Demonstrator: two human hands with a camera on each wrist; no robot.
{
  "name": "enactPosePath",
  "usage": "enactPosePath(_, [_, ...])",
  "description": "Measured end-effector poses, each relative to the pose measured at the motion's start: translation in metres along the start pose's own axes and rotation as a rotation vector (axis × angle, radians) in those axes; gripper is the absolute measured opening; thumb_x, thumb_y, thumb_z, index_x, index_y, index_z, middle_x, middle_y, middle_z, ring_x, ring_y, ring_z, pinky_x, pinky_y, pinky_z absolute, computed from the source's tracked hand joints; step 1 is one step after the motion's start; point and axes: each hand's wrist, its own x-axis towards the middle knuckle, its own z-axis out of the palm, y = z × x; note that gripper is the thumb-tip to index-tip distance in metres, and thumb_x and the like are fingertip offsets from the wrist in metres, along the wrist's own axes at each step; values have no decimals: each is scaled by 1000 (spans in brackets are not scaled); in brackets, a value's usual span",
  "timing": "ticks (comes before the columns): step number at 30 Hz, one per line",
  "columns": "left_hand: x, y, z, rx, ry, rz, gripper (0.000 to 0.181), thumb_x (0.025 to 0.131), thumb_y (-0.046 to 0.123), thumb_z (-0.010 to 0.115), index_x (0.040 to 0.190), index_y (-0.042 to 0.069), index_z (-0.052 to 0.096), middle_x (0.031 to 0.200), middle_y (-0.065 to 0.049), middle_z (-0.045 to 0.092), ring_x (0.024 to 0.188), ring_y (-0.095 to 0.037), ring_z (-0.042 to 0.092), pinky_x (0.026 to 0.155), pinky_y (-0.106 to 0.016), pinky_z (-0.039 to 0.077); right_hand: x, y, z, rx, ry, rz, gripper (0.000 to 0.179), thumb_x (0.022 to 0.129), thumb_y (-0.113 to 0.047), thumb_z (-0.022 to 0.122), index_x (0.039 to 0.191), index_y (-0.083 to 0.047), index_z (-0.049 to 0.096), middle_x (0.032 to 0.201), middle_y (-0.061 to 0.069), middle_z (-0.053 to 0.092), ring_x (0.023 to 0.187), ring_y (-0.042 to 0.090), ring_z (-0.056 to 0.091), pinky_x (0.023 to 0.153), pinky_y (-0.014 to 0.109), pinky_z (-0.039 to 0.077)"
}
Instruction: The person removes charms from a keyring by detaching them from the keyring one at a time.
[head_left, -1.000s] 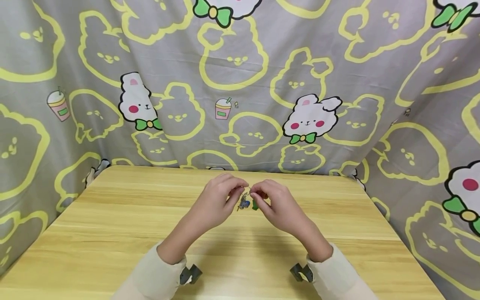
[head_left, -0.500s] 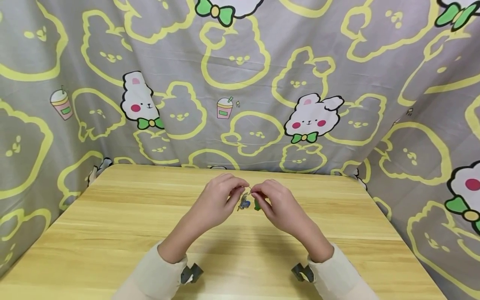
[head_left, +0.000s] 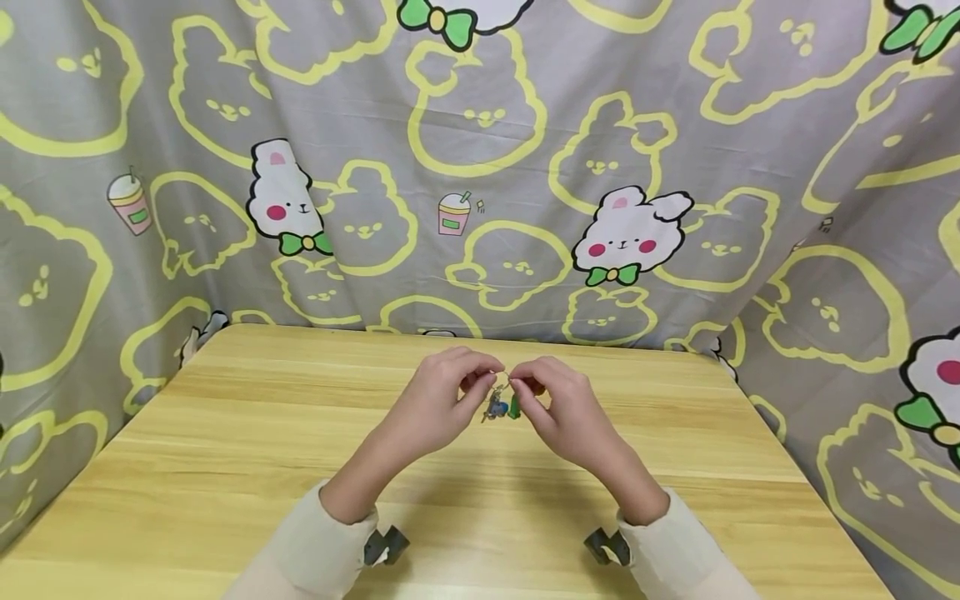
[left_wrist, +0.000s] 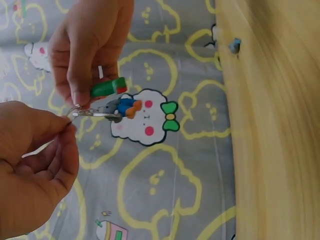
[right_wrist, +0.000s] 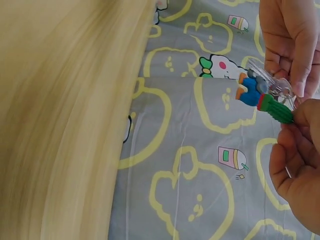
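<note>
Both hands meet above the table around a bunch of small keychain charms on a thin metal ring (left_wrist: 73, 113). My left hand (head_left: 438, 392) pinches the ring between thumb and forefinger. My right hand (head_left: 553, 408) pinches it close by, at the end where a green ribbed charm (right_wrist: 276, 109) with a red tip hangs. Beside that dangles a grey figure charm (left_wrist: 125, 107) in blue with orange feet. Shiny metal pieces (right_wrist: 281, 86) hang among the charms on the left hand's side. Fingers partly hide the ring's joint.
A pale wood table (head_left: 225, 433) spreads below the hands. Behind it and at both sides hangs a grey curtain (head_left: 510, 192) with yellow and white bunny prints. Black wrist mounts (head_left: 386, 546) sit at the sleeve cuffs. A small blue-grey spot (left_wrist: 235, 46) shows on the table.
Both hands and the charms shift slightly rightward in the head view, along with the whole scene. The grip on the ring stays much the same, while the charms swing a little.
</note>
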Motion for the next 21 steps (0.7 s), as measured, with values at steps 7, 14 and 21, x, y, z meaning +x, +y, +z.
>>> enactPosePath(7, [1, 3, 7, -295, 61, -175, 15, 101, 16, 67, 112, 8, 74, 90, 5, 71, 78, -8, 65, 73, -29, 57, 1, -1, -3, 82, 143, 62, 5, 98, -6, 66, 99, -5, 71, 84, -1, 66, 73, 9, 59, 64, 28, 54])
enactPosePath(14, [1, 7, 13, -369, 121, -229, 12, 100, 16, 69, 108, 9, 75, 92, 6, 72, 79, -11, 65, 75, -30, 56, 2, -2, -1, 122, 211, 76, 6, 97, -2, 66, 98, -6, 70, 86, -2, 67, 74, 9, 60, 65, 33, 56])
enactPosePath(21, [0, 6, 14, -384, 146, -214, 12, 100, 14, 69, 108, 8, 75, 93, 4, 72, 79, -12, 64, 73, -30, 55, 3, -2, 0, 123, 215, 46, 5, 99, -5, 65, 98, -4, 70, 88, 0, 68, 75, 11, 60, 66, 29, 55])
